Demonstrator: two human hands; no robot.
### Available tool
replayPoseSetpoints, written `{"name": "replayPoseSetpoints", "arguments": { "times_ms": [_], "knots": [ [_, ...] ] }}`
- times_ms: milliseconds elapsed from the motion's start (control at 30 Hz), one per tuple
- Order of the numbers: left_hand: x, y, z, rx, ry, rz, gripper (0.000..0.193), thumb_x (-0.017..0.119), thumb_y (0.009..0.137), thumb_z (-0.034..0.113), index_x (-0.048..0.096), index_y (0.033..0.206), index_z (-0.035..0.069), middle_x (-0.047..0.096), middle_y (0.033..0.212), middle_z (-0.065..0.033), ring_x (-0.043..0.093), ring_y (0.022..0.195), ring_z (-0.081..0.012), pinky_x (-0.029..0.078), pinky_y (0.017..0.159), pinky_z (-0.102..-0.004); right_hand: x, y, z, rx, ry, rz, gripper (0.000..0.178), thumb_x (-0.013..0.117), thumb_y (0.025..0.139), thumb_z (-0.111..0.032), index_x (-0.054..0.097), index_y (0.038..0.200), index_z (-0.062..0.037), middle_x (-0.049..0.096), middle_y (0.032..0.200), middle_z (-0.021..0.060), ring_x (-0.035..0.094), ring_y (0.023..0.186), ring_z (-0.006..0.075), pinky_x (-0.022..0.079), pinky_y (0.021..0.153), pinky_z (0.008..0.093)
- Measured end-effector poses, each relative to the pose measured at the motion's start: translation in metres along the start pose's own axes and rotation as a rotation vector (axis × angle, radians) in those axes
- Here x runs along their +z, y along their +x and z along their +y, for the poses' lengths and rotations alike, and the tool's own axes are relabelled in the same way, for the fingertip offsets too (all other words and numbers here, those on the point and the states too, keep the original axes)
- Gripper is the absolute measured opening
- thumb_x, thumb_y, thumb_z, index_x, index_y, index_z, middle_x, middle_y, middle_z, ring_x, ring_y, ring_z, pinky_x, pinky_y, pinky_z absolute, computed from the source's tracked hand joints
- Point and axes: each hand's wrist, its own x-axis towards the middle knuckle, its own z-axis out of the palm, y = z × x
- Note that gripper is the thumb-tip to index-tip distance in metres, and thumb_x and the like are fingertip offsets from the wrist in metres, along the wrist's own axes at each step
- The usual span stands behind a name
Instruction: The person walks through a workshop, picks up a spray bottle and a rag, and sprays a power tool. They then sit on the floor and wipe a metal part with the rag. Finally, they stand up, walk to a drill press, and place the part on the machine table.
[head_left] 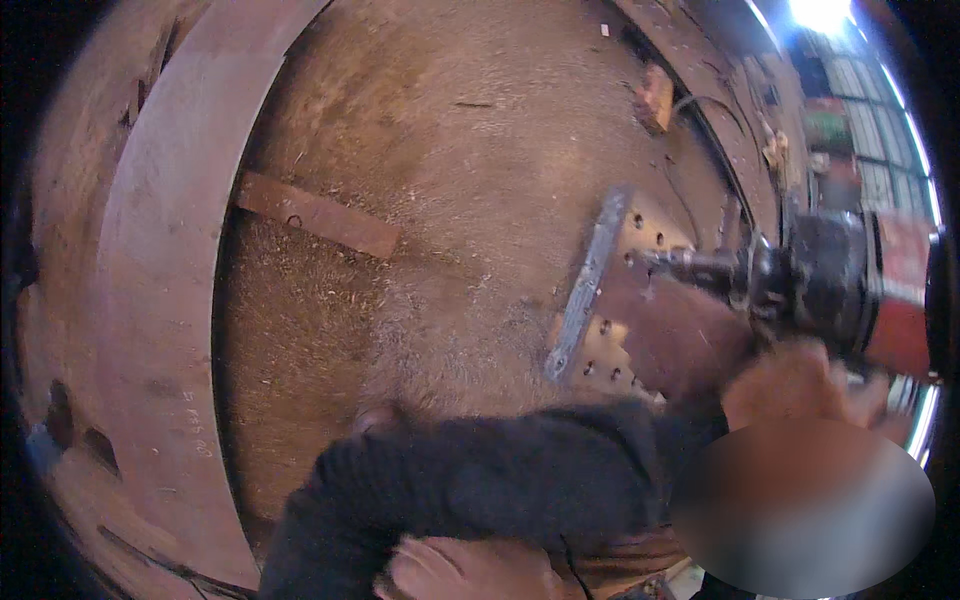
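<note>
My left arm in a dark sleeve (500, 470) reaches from the lower edge across to the right. At its end my left hand (785, 385) is blurred, close below the black and red drilling machine (840, 280). Its fingers are smeared, so what they hold cannot be made out. The drill's tip meets a steel plate (600, 340) that has several round holes and a grey edge facing left. A reddish-brown shape (690, 340), too blurred to name, covers the plate's middle. I cannot pick out my right hand; a blurred oval hides the lower right.
A long, wide steel strip (165, 270) runs down the left side. Beside it lies a flat rusty bar (320, 215) on the brown, shaving-strewn ground (470, 180). At upper right are a rusty block (655, 98), a thin cable (715, 100) and a long steel beam (690, 70).
</note>
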Motion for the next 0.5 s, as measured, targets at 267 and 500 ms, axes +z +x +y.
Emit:
{"name": "replayPoseSetpoints", "arguments": {
  "times_ms": [267, 500],
  "knots": [
    [-0.052, 0.098, -0.031, -0.256, 0.05, -0.562, 0.029, 0.067, 0.097, 0.027, 0.066, 0.106, -0.001, 0.071, 0.088, -0.011, 0.062, 0.08, -0.0109, 0.051, 0.072, -0.0271, 0.069, -0.066, 0.003, -0.129, 0.04, -0.165, 0.021, 0.064, 0.096, -0.024, 0.059, 0.101, -0.0035, 0.056, 0.072, -0.0005, 0.05, 0.057, 0.0107, 0.041, 0.05, 0.0291],
    [-0.06, 0.035, 0.083, -0.315, 0.746, -0.749, 0.031, 0.067, 0.091, 0.028, 0.063, 0.104, 0.0, 0.067, 0.087, -0.0137, 0.064, 0.084, -0.0176, 0.049, 0.078, -0.0326, 0.047, -0.006, 0.0, -0.547, -0.353, 0.272, 0.045, 0.067, 0.089, -0.038, 0.063, 0.079, 0.0058, 0.057, 0.058, 0.0093, 0.056, 0.055, 0.0214, 0.046, 0.058, 0.0383]
  ]
}}
